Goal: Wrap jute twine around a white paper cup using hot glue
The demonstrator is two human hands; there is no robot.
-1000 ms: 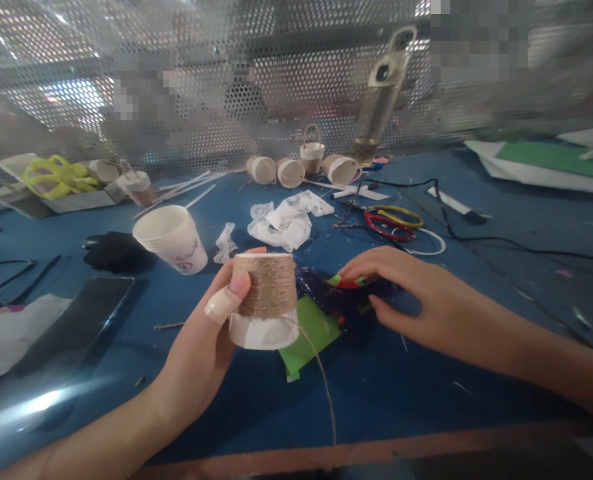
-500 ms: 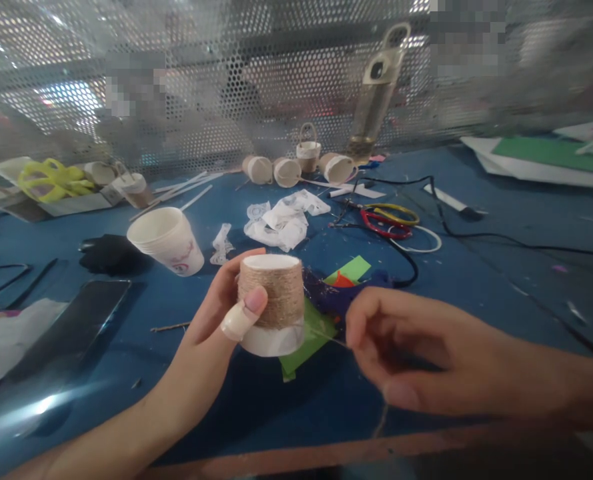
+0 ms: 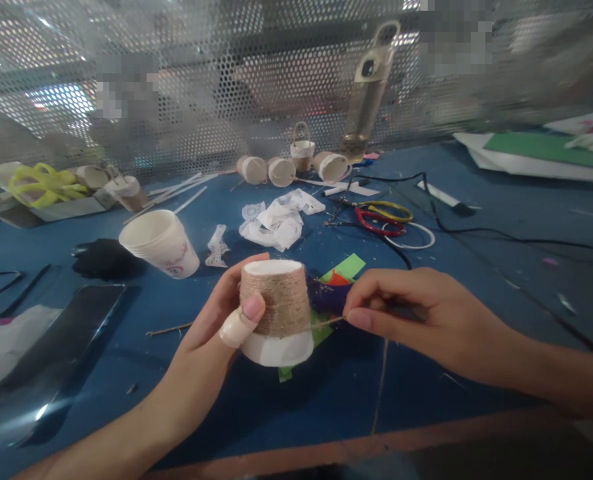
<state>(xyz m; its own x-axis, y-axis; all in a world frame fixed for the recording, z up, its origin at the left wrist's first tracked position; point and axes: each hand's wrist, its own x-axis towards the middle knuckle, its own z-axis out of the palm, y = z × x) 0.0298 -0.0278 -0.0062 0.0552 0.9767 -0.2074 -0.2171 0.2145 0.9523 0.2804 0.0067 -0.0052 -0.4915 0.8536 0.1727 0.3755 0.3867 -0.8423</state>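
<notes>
My left hand grips an upside-down white paper cup above the blue table; its thumb, with a bandage on it, presses on the jute twine wound round most of the cup. My right hand pinches the loose twine strand just right of the cup, pulled taut to the cup's side, with the rest hanging down toward the table's front edge. Green, red and purple paper scraps lie right behind the cup.
A stack of white cups lies tilted at left, a dark phone near it. Crumpled lace, scissors, black cables and several twine-wrapped cups lie farther back. A perforated metal screen closes the rear.
My right hand left the paper scraps, came toward me, and took hold of the twine strand, now drawn taut beside the cup. The cup rose slightly in my left hand.
</notes>
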